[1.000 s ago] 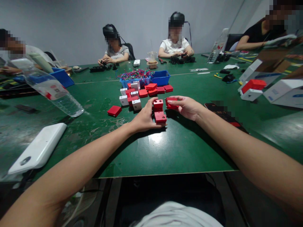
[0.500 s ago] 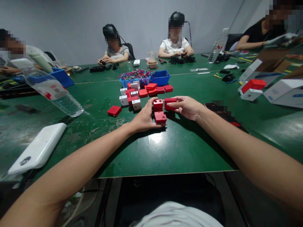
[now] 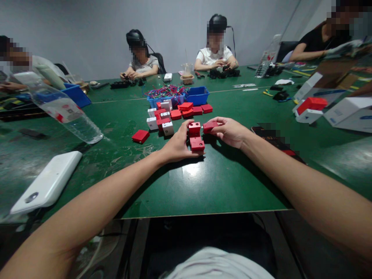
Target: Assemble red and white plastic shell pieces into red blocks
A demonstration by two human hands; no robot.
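In the head view, our left hand (image 3: 176,145) clasps the stepped piece (image 3: 197,137) between thumb and fingers, low over the table (image 3: 203,190); our right hand (image 3: 231,131) pinches a red block (image 3: 210,126) just beside its upper part. We judge that a loose pinch could let the block slip, that a tilted meeting could make its edge catch, and that a hard sideways push could tip the piece if our left hand slackened. Beyond the loose blocks (image 3: 167,129), a blue tray (image 3: 167,102) holds tangled wires (image 3: 167,92) heaped above its rim. We cannot make out what the bin (image 3: 198,98) beside it holds. The cup (image 3: 186,77) farther back contains something brown.
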